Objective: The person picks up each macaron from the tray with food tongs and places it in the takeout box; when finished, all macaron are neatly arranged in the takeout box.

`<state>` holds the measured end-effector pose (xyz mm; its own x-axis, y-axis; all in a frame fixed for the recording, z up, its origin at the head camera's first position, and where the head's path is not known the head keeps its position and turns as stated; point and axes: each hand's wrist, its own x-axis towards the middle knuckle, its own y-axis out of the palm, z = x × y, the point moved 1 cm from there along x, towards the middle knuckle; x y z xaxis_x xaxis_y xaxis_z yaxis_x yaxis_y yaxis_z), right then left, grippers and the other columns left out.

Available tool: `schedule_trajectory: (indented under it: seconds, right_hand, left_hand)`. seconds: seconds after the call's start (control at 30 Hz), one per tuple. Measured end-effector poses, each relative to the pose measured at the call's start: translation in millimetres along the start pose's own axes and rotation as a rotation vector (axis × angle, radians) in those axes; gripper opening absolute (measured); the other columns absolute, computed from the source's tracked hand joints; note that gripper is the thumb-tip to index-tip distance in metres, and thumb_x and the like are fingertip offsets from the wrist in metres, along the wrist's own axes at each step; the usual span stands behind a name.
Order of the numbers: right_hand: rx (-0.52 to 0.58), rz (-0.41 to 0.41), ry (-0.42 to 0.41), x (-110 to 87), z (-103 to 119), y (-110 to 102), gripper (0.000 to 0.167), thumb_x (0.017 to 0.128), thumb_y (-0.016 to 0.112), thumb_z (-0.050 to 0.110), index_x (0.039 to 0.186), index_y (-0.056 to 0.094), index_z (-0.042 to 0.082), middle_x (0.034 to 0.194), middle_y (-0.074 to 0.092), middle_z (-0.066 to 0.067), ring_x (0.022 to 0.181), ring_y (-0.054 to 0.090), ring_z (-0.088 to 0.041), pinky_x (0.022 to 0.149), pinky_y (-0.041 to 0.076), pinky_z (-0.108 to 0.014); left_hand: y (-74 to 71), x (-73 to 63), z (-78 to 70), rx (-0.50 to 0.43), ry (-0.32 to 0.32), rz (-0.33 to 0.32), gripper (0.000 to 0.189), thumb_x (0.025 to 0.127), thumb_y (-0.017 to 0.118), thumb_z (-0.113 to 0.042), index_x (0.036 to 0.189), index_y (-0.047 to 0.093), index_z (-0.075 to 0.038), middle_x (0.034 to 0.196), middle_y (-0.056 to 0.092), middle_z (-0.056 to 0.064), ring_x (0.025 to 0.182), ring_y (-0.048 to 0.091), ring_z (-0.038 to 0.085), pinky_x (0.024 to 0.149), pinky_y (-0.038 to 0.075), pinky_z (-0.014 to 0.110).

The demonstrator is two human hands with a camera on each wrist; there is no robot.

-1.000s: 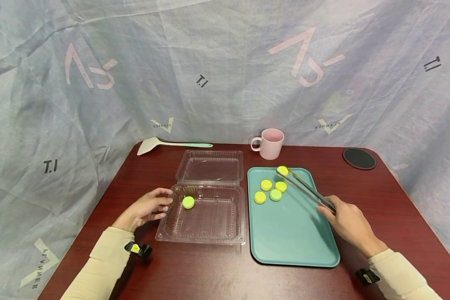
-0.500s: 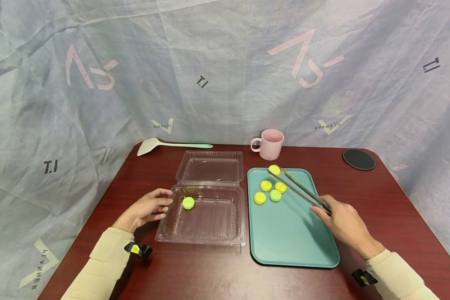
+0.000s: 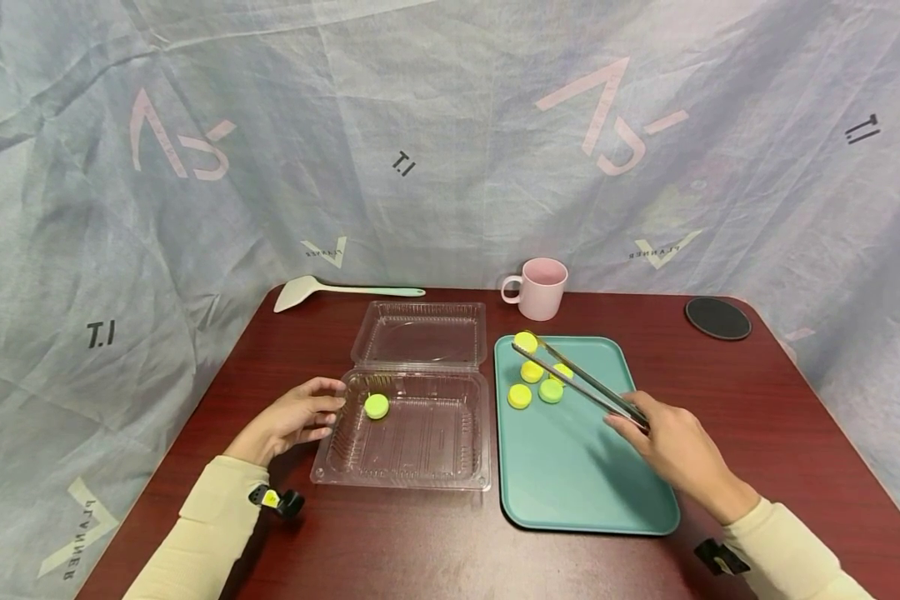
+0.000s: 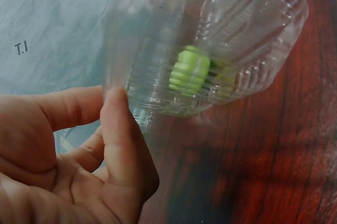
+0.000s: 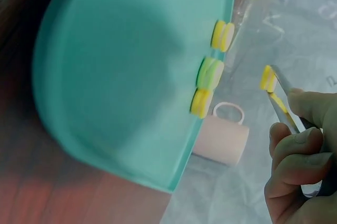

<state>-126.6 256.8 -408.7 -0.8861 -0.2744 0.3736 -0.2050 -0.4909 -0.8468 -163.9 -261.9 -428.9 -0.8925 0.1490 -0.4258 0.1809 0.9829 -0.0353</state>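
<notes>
My right hand (image 3: 678, 446) grips metal tongs (image 3: 622, 405), whose tips hold a yellow macaron (image 3: 526, 342) above the far left of the teal tray (image 3: 585, 475). In the right wrist view that macaron (image 5: 268, 79) sits between the tong tips, off the tray. Several yellow macarons and one green macaron (image 3: 551, 391) lie on the tray. At left, my left hand (image 3: 288, 421) pinches the left rim of a clear plastic clamshell container (image 3: 412, 482), its lid folded back. Inside, near that hand, lies a light green macaron (image 3: 377, 407).
Behind the tray stands a pink mug (image 3: 543, 289). A white spatula (image 3: 352, 289) lies along the back left edge of the table, and a dark round coaster (image 3: 718, 318) is at the back right. A grey printed cloth (image 3: 450, 167) hangs behind the table.
My right hand has moved left with the tongs, carrying the yellow macaron from the tray's far middle to its far left corner. The left hand and the container have stayed put.
</notes>
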Motion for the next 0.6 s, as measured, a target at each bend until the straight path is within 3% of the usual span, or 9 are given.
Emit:
schedule_trajectory:
  seconds: [0.3,0.6]
  right_hand:
    - [0.023,-0.005,-0.065,3.0,16.8,4.2,0.026,0.089,0.079,0.026,0.107,0.067,0.011,0.063,0.042,0.014,0.055,0.039,-0.002,0.049,0.035,-0.024]
    - [0.063,0.051,-0.065,5.0,31.3,10.5,0.029,0.091,0.077,0.029,0.11,0.068,0.009,0.063,0.043,0.015,0.053,0.039,0.0,0.048,0.036,-0.023]
  left_hand:
    - [-0.1,-0.3,-0.9,-0.001,0.0,0.001,0.037,0.098,0.062,-0.01,0.131,0.047,-0.004,0.089,0.054,0.001,0.071,0.056,0.006,0.059,0.053,0.019]
    - [0.1,0.3,0.4,-0.004,-0.001,0.003,0.037,0.098,0.062,-0.01,0.131,0.046,-0.004,0.089,0.053,0.001,0.072,0.055,0.006,0.06,0.053,0.02]
